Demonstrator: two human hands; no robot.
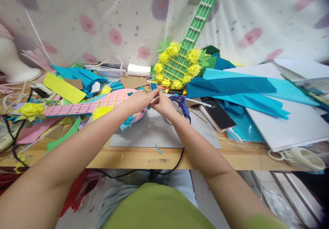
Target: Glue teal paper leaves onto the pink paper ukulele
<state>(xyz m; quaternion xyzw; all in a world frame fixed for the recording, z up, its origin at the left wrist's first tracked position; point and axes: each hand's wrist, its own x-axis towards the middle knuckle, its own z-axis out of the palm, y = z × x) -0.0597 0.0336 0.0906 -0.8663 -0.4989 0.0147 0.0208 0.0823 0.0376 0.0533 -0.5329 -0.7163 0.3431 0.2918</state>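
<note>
My left hand (pixel 140 100) and my right hand (pixel 164 105) meet over the far edge of a grey cutting mat (pixel 154 133). Both pinch a thin white stick (pixel 155 99) between their fingertips, with a small teal piece just above it. A blue glue gun (pixel 181 102) lies just right of my right hand, its black cord running off the table's front edge. A pink paper guitar (pixel 84 106) with yellow flowers lies to the left, under my left wrist. A green paper guitar (pixel 185 56) with yellow flowers leans against the back wall.
Teal paper sheets (pixel 231 85) and white boards (pixel 295 123) cover the right side. A black phone (pixel 218 114) lies right of the glue gun. Paper scraps, a yellow strip (pixel 63 88) and cables crowd the left. A tape dispenser (pixel 298 157) sits at the front right edge.
</note>
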